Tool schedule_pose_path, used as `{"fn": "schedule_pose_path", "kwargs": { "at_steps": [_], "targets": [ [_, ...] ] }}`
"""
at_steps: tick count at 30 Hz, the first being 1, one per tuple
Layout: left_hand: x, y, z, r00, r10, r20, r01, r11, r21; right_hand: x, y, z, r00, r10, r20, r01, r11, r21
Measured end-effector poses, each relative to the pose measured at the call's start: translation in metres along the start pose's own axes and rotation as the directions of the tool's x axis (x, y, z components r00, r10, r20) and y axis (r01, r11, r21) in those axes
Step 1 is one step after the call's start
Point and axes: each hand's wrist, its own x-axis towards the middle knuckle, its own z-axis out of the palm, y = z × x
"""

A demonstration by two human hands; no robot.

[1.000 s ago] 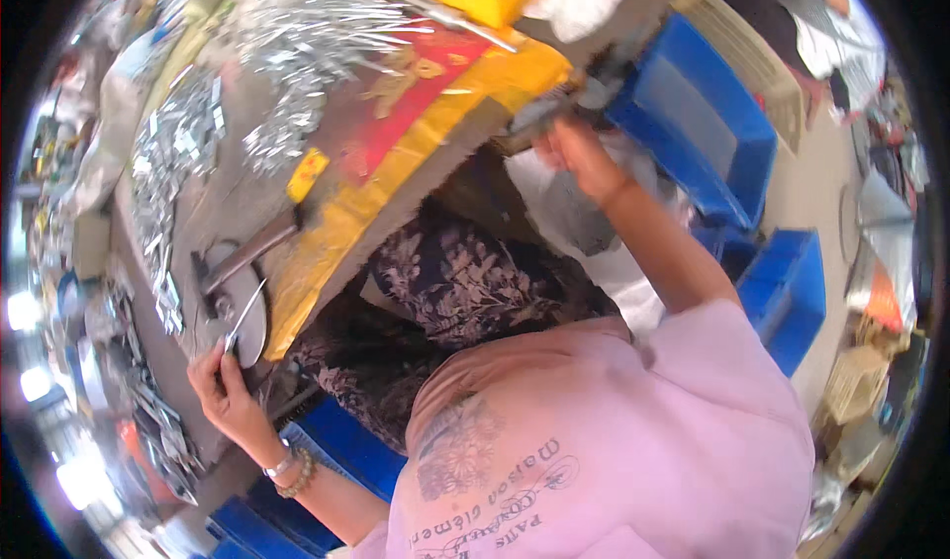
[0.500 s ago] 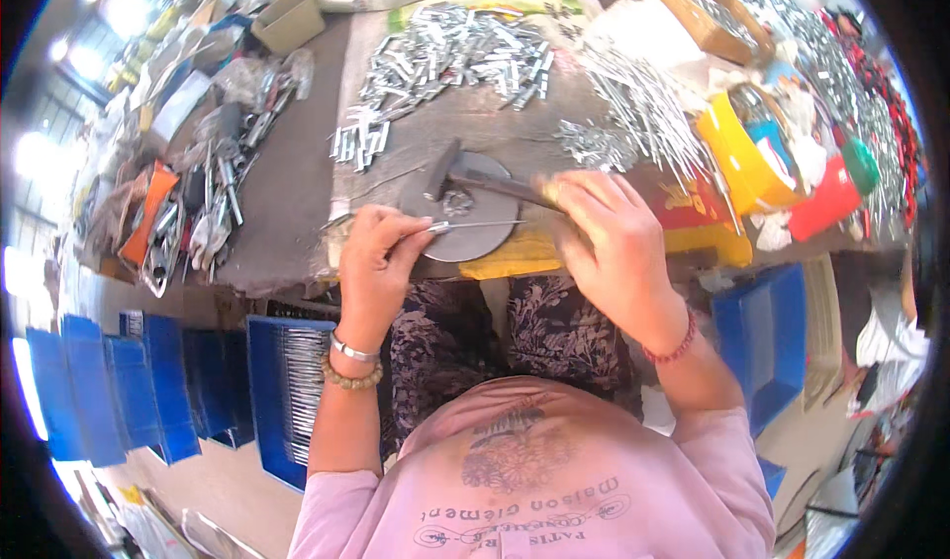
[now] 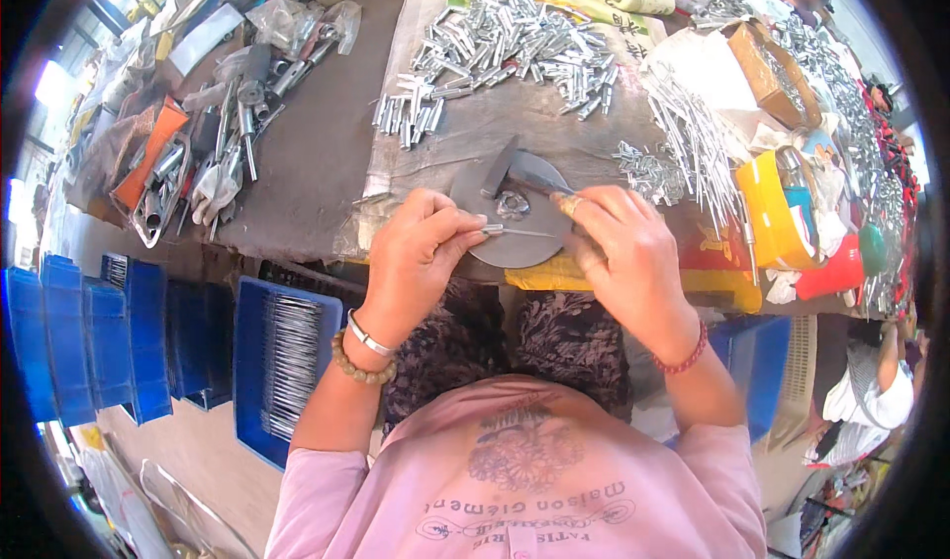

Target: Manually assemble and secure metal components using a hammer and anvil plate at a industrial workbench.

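My left hand (image 3: 416, 252) pinches a thin metal rod (image 3: 534, 233) near a short silver sleeve at its left end. The rod lies level over the near part of a round grey metal disc (image 3: 510, 251) on the table edge. My right hand (image 3: 628, 247) is closed round the handle of a hammer, and its thumb is close to the rod's right end; whether they touch I cannot tell. The dark hammer head (image 3: 502, 167) is over the disc's far left side. A small ring-shaped metal piece (image 3: 513, 205) sits at the disc's middle.
Beyond the disc lies a pile of silver tubes (image 3: 515, 45). To the right are small metal parts (image 3: 648, 171), long thin rods (image 3: 693, 143), a yellow container (image 3: 772, 208) and a cardboard box (image 3: 772, 74). Tools (image 3: 213, 143) clutter the left; a blue crate of rods (image 3: 242, 391) stands below.
The whole view has shifted, so the table things appear farther right. My right hand, blurred before, is sharp now and a little nearer the disc. Both hands keep their holds.
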Motion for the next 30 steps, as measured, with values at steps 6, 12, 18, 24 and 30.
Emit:
{"fn": "schedule_pose_path", "kwargs": {
  "at_steps": [6, 12, 18, 24, 30],
  "targets": [
    [-0.003, -0.001, -0.005, 0.999, 0.027, 0.042, -0.027, 1.000, -0.004, -0.019, -0.020, -0.001, 0.987, 0.101, 0.126, -0.094, 0.994, -0.062],
    [-0.007, 0.003, -0.009, 0.996, 0.067, 0.058, -0.069, 0.997, 0.032, -0.035, -0.037, -0.002, 0.913, 0.282, 0.294, -0.353, 0.909, 0.224],
    [-0.036, 0.017, 0.005, 0.989, -0.063, -0.136, 0.051, 0.994, -0.092, -0.041, -0.046, 0.008, 0.642, 0.339, 0.688, -0.738, 0.515, 0.435],
    [-0.057, 0.048, 0.016, 0.815, -0.563, 0.135, 0.536, 0.645, -0.544, -0.042, -0.054, 0.007, 0.531, 0.315, 0.787, -0.847, 0.162, 0.507],
    [-0.058, 0.045, 0.022, 0.770, -0.602, 0.212, 0.558, 0.474, -0.681, -0.048, -0.059, 0.009, 0.494, 0.281, 0.822, -0.866, 0.074, 0.495]
  ]
}}
